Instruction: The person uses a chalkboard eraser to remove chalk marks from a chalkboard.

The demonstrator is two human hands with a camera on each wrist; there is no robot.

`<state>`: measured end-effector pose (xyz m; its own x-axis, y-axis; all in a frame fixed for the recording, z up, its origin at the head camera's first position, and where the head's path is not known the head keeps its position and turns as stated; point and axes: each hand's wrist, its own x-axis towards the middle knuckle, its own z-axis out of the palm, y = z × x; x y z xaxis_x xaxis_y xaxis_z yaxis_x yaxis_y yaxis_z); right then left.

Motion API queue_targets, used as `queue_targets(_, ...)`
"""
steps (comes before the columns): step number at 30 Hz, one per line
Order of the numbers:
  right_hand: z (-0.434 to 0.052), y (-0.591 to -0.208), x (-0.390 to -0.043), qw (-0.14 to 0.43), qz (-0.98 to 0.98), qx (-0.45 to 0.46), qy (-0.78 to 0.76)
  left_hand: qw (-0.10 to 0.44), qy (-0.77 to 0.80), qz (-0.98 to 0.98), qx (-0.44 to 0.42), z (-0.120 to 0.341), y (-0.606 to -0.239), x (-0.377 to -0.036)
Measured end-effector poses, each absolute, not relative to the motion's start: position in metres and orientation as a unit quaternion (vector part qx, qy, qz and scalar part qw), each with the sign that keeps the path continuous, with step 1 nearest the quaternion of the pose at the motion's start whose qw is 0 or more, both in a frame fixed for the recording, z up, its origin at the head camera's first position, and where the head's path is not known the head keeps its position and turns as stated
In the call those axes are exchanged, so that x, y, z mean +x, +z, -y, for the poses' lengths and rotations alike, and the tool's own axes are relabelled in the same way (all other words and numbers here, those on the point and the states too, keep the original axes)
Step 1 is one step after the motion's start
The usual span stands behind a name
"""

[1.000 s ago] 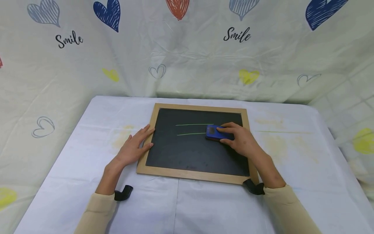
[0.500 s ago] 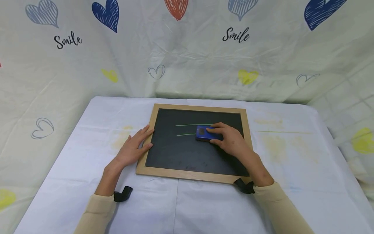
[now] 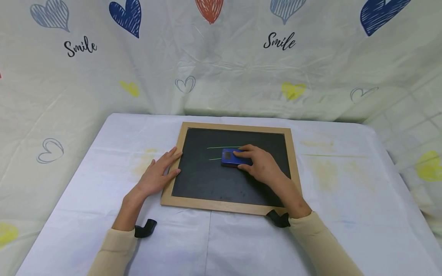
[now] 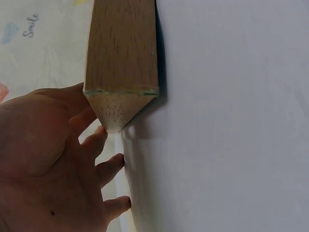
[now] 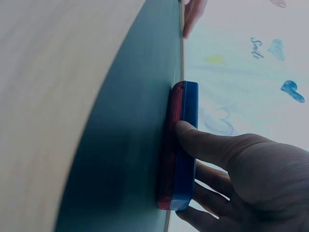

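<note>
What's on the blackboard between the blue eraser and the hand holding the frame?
In the head view, two short green chalk lines on bare board, between eraser and left hand.

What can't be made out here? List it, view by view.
- Head view: chalk lines run under the blue eraser; their right ends are hidden by it and the right hand.
- Right wrist view: the eraser's felt face is pressed to the chalkboard, unseen.
- Left wrist view: only a frame corner shows; the left hand is cut by the edge.

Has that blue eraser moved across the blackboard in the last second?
Yes. The blue eraser has slid left along the green lines, toward the wooden frame's left side.
</note>
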<state>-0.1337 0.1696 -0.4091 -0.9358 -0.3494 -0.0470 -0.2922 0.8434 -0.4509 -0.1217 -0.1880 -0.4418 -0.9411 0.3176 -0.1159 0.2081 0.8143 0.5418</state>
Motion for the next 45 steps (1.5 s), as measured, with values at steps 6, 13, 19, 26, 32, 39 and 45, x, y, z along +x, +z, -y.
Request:
queue_targets(6, -0.158, -0.411, -0.135, 0.063, -0.957, -0.175, -0.223, 0.101, 0.275, -0.946, 0.138, 0.188, -0.441, -0.121)
queue_targets(13, -0.142, -0.409, -0.136, 0.069, -0.956, -0.185, -0.218, 0.103, 0.276, -0.946, 0.137, 0.188, -0.44, -0.121)
queue_targets(19, -0.122, -0.409, -0.139, 0.079, -0.953, -0.201, -0.213, 0.103, 0.278, -0.945, 0.137, 0.19, -0.441, -0.121)
queue_targets(26, -0.096, -0.408, -0.139, 0.093, -0.949, -0.223, -0.204, 0.102, 0.282, -0.945, 0.132, 0.193, -0.441, -0.12)
queue_targets(32, -0.087, -0.407, -0.137, 0.096, -0.95, -0.219, -0.202, 0.101, 0.28, -0.945, 0.133, 0.194, -0.44, -0.119)
queue_targets(39, -0.088, -0.407, -0.137, 0.099, -0.952, -0.216, -0.194, 0.104, 0.28, -0.944, 0.137, 0.194, -0.439, -0.119)
queue_targets(45, -0.094, -0.406, -0.136, 0.097, -0.953, -0.211, -0.194, 0.105, 0.285, -0.942, 0.144, 0.19, -0.438, -0.121)
